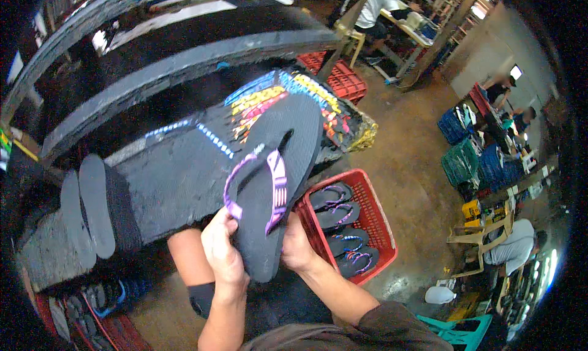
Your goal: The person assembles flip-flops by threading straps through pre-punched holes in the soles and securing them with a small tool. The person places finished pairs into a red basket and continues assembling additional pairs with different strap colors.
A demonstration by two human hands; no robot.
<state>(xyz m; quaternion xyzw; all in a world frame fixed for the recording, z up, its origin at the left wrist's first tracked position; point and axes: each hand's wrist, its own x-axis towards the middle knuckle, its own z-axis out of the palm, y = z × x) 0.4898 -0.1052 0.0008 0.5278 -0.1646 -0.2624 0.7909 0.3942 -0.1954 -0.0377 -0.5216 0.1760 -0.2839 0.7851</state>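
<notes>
A black flip-flop (260,253) with a purple patterned strap is held over my lap, toe end pointing away. My left hand (222,250) is closed on its left edge, the thumb by the loose-looking left end of the strap (233,207). My right hand (297,244) grips the right edge, its fingers partly hidden behind the sole. Behind it on the dark workbench (165,189) lie rows of colourful straps (257,103), partly covered by the flip-flop. A single blue-and-white strap (211,140) rests farther left on the bench.
Black soles (101,207) stand at the bench's left end. A red crate (380,228) with several strapped flip-flops sits to my right, another red crate (343,78) beyond the bench. More footwear (79,320) lies at lower left. People work farther off, near blue and green crates (460,161).
</notes>
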